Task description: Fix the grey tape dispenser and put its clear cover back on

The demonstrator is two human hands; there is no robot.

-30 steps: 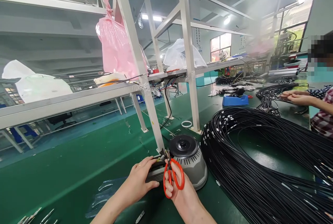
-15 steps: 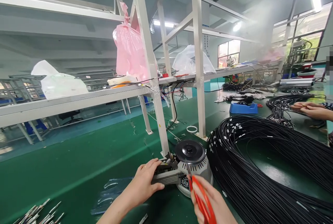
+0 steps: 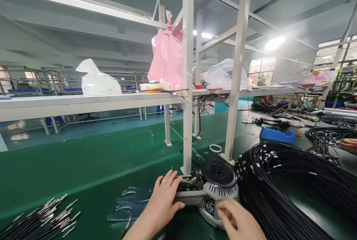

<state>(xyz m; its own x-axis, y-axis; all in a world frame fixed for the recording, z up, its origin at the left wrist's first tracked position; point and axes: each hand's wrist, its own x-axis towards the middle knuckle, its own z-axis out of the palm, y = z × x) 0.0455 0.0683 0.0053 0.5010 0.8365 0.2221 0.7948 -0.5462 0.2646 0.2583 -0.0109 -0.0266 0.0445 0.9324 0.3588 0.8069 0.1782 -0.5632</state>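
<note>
Head view. Your right hand point(image 3: 240, 221) sits at the bottom edge of the frame, right of centre; it is blurred and cut off below, so I cannot tell whether its fingers are closed or what they hold. It lies against the lower front of the tape dispenser point(image 3: 214, 191), on the grey housing just below the black round disc.

Your left hand point(image 3: 164, 204) is at lower centre, fingers loosely curved, resting on the dispenser's grey feed arm that juts to the left; thumb under, fingers over the top. A ring shows on one finger. The mechanism under those fingers is too small to make out.

The dispenser stands on the green table point(image 3: 92, 165) at lower centre, just in front of the white frame post point(image 3: 188, 73). The black cable coil point(image 3: 290, 188) fills the lower right, touching the dispenser's right side. A clear plastic tray point(image 3: 128, 208) lies just left of your left hand. Metal-tipped rods point(image 3: 41, 221) lie at lower left, partly cut off.
</note>
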